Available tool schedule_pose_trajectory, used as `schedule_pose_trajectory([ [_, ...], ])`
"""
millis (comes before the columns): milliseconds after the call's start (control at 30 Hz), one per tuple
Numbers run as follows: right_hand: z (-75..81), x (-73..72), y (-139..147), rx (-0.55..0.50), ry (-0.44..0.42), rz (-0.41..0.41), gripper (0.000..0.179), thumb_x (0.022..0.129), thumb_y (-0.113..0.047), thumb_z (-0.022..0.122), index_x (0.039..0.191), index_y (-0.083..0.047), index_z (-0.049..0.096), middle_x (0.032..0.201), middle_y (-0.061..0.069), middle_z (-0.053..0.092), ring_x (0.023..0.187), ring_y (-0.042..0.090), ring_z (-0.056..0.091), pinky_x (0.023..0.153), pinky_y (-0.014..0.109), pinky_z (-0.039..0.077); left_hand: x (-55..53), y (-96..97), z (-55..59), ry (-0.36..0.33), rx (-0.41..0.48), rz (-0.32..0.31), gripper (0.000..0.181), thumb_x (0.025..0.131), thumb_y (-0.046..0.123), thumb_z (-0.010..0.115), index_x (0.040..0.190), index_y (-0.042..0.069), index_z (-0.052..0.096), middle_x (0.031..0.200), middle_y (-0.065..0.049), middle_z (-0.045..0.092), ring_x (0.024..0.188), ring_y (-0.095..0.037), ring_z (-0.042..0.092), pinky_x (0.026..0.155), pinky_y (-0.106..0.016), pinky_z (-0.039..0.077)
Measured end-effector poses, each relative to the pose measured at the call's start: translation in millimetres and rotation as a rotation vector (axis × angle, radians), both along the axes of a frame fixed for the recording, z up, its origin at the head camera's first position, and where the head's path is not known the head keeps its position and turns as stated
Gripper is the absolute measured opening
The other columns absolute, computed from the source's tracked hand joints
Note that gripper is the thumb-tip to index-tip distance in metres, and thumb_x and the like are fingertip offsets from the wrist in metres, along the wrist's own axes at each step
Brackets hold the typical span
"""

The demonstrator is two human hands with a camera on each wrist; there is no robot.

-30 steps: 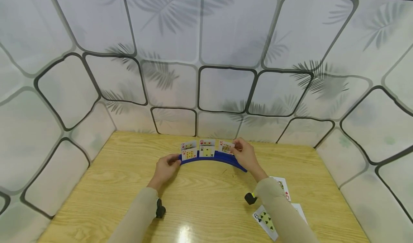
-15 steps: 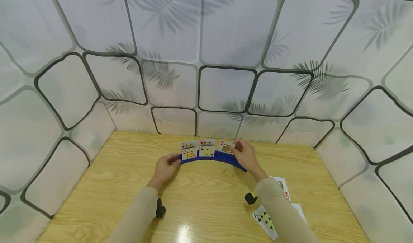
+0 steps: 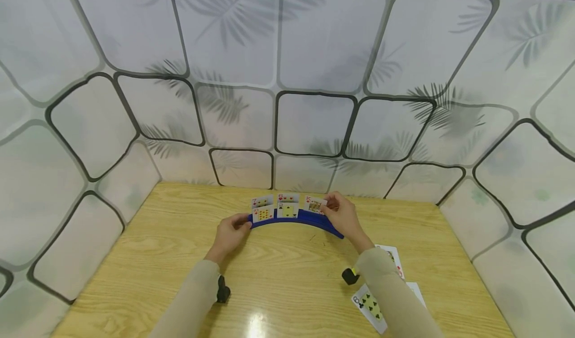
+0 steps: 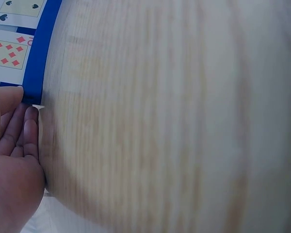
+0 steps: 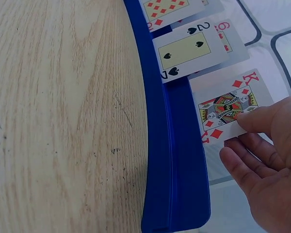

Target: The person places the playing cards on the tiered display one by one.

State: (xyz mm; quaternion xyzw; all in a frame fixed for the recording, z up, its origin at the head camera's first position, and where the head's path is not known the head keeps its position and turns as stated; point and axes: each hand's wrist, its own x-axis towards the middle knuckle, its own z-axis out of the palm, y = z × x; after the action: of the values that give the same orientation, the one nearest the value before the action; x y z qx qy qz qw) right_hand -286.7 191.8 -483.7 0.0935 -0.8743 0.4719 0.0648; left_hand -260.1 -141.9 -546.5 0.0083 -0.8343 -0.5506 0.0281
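On wooden table (image 3: 148,258), mid-far edge: curved blue card holder (image 3: 314,220) standing cards upright. Right hand (image 3: 343,217) pinches king of diamonds (image 5: 228,111), marked "K", thumb on card corner, card at holder's right end. Left hand (image 3: 230,233) rests against holder's left tip, fingers straight and together, gripping nothing. Readable in rack: 2 of spades (image 5: 191,51), 10 of diamonds (image 3: 263,213), red 7 behind it. Loose cards (image 3: 373,305) flat on table by right sleeve, one a 6 of clubs
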Motion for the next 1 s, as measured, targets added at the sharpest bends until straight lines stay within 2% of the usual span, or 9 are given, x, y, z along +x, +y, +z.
schedule_pose_trajectory([
  [333, 2.2, 8.1, 8, 0.023, 0.01, -0.001, 0.028, 0.097, -0.009, 0.075, 0.123, -0.002, 0.066, 0.112, 0.017, 0.073, 0.105, 0.032, 0.07, 0.096, 0.047, 0.06, 1.4, -0.2, 0.8, -0.005, 0.012, 0.0, 0.032, 0.1, 0.005, 0.068, 0.131, -0.004, 0.07, 0.125, -0.022, 0.074, 0.117, -0.036, 0.069, 0.105, -0.051, 0.055],
  [633, 1.2, 16.5, 30, 0.033, -0.01, -0.017, 0.031, 0.099, -0.01, 0.074, 0.127, 0.0, 0.064, 0.115, 0.018, 0.071, 0.109, 0.032, 0.069, 0.099, 0.046, 0.059, 1.5, 0.4, 1.1, -0.009, 0.01, 0.003, 0.032, 0.101, 0.005, 0.067, 0.131, -0.003, 0.07, 0.125, -0.021, 0.074, 0.117, -0.035, 0.069, 0.105, -0.05, 0.055],
  [800, -3.6, 21.8, 44, 0.051, -0.001, -0.044, 0.026, 0.098, -0.011, 0.074, 0.122, -0.004, 0.066, 0.113, 0.017, 0.072, 0.105, 0.028, 0.069, 0.094, 0.036, 0.059, 1.5, 0.2, 1.5, -0.007, 0.004, 0.007, 0.031, 0.101, 0.006, 0.068, 0.13, -0.003, 0.071, 0.122, -0.02, 0.075, 0.113, -0.033, 0.069, 0.102, -0.049, 0.056],
  [1000, -9.1, 29.1, 59, 0.074, -0.002, -0.062, 0.029, 0.099, -0.011, 0.074, 0.124, -0.001, 0.066, 0.112, 0.018, 0.072, 0.104, 0.028, 0.069, 0.087, 0.023, 0.056, 1.2, 0.4, 0.9, -0.004, -0.003, 0.008, 0.031, 0.101, 0.006, 0.068, 0.131, -0.003, 0.071, 0.121, -0.02, 0.075, 0.112, -0.032, 0.069, 0.101, -0.049, 0.056],
])
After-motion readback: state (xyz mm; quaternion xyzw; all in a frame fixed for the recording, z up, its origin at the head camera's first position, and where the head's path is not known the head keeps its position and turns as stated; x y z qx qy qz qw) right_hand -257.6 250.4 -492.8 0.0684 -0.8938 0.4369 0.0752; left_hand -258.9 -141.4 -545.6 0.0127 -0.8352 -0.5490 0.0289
